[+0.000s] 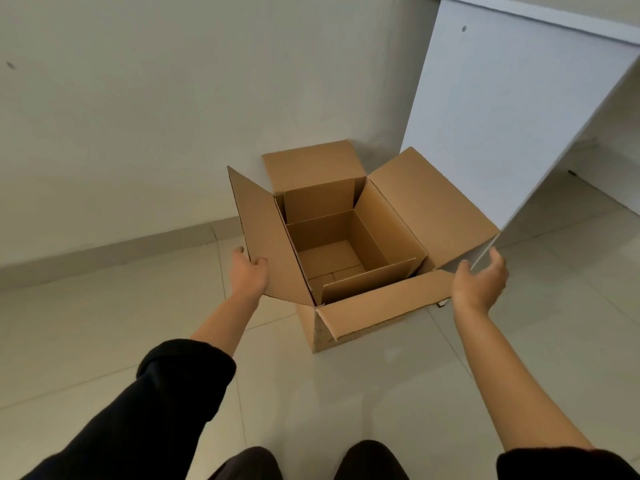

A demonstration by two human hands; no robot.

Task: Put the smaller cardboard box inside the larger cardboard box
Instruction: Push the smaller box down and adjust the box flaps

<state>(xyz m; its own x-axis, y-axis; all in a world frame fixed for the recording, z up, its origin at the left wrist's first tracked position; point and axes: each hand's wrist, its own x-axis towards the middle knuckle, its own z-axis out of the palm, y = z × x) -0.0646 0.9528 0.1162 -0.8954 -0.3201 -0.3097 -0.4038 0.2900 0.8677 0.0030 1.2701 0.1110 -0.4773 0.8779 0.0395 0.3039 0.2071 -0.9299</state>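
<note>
2 cardboard boxes are seen on the tiled floor [381, 393], near the wall [138, 116] & beside 1 white panel [502, 116]. The smaller box [341, 252], open-topped, sits inside the larger box [363, 317], towards its far-left corner. 4 flaps of the larger box are folded outward. 2 bare hands are counted: left hand [249, 271] is spread, fingertips touching the left flap [263, 237]; right hand [479, 282] is spread just beside the right flap [433, 209], nothing gripped.
</note>
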